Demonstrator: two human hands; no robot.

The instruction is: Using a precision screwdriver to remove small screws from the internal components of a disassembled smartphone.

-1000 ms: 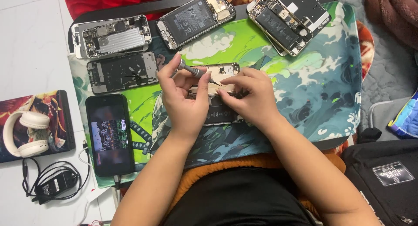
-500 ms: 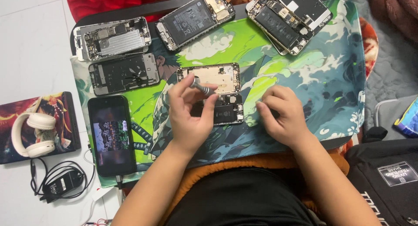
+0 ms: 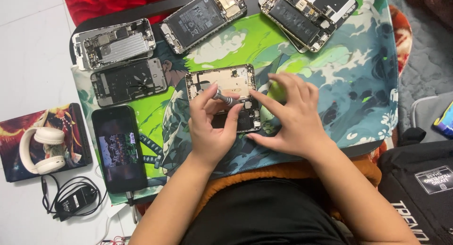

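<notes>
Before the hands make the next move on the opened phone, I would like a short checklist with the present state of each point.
1. Screwdriver gripped in the left hand: ok, fingers close around its shaft.
2. Screwdriver tip seated in a screw: cannot tell, the tip is too small to see.
3. Opened phone steadied: ok, the right hand rests at its right edge, fingertips touching it.
4. Phone lying flat on the printed mat: ok.
5. Loose screws kept safe: cannot tell, none are visible.
6. Space around the work: ok, the other opened phones lie apart, along the far edge of the mat.
</notes>
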